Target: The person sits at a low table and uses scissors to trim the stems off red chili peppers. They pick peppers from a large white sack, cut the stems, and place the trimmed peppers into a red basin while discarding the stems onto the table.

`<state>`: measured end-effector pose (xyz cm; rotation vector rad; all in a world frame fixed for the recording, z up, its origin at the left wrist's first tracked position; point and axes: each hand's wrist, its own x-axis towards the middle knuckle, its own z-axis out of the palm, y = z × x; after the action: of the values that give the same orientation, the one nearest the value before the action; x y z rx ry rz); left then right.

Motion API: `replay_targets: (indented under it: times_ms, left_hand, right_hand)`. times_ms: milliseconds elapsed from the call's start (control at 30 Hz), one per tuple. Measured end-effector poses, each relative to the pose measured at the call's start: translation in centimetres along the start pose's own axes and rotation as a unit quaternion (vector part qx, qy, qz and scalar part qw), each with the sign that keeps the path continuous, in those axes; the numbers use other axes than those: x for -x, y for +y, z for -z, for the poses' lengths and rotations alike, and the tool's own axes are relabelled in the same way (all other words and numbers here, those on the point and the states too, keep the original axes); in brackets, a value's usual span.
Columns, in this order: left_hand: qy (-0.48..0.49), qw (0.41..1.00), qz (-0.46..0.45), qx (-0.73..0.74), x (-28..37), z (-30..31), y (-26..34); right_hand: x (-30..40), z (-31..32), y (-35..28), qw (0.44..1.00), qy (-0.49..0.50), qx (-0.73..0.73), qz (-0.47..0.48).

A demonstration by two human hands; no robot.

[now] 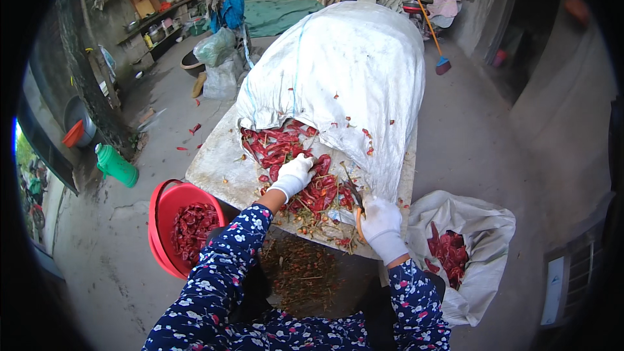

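Observation:
My right hand (382, 224), in a white glove, grips scissors (360, 222) with orange handles. The dark blades point away from me over the board, beside the peppers. My left hand (295, 174), also gloved in white, rests on a heap of dried red chili peppers (321, 195). Its fingers are curled, and whether a pepper is between them is hidden. More peppers (278, 144) spill from the mouth of a big, full white woven sack (336, 68) lying on the board (219, 170). Cut stems and caps (312, 226) litter the board's near edge.
At the left stands a red bucket (158, 234) holding pepper pieces. An opened woven sack (482, 214) with peppers inside is at the right. Stem scraps (302, 273) cover the floor below the board. A green thermos flask (117, 165) and a broom (441, 63) are farther off.

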<state>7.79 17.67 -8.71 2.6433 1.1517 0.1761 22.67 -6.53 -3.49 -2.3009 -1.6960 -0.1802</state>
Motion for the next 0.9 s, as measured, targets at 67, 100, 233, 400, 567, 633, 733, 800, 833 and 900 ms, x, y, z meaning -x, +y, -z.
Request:
replay_targets:
  times_ms: [67,100,233,400,567,633,733,800,833,900]
  left_hand:
    - [0.031,0.999,0.004,0.029,0.4,0.4,0.4]
    - [0.050,0.998,0.010,0.041,0.7,0.8,0.5]
    - [0.021,0.869,0.075,0.488,1.9,2.2,0.9]
    - [-0.139,0.710,0.053,0.688,4.9,3.3,2.2]
    - [-0.139,0.771,0.002,0.622,6.1,3.6,3.7]
    - [-0.133,0.798,-0.014,0.588,6.2,3.8,4.0]
    - [-0.136,0.848,0.006,0.512,6.5,4.3,4.1]
    - [-0.092,0.894,-0.060,0.435,6.8,4.6,4.1]
    - [-0.083,0.905,-0.083,0.410,7.0,4.7,4.1]
    - [-0.047,0.928,-0.085,0.361,7.1,4.8,3.9]
  right_hand:
    - [0.0,0.1,-0.1,0.999,-0.031,0.018,-0.005]
    - [0.0,0.1,-0.2,0.999,-0.036,0.019,-0.004]
    - [-0.1,0.2,-0.6,0.999,-0.049,0.020,0.001]
    - [-0.5,-0.1,-1.0,1.000,-0.011,0.017,0.020]
    - [-0.8,-0.9,-1.3,1.000,-0.018,0.022,0.006]
    - [-0.9,-1.2,-1.5,1.000,-0.026,0.010,0.000]
    - [-0.9,-1.4,-2.1,0.999,-0.047,-0.006,-0.003]
    - [-0.8,-1.3,-2.6,0.998,-0.055,-0.029,0.003]
    - [-0.7,-1.2,-2.7,0.997,-0.054,-0.046,0.009]
    - [-0.6,-1.0,-3.0,0.992,-0.044,-0.114,0.015]
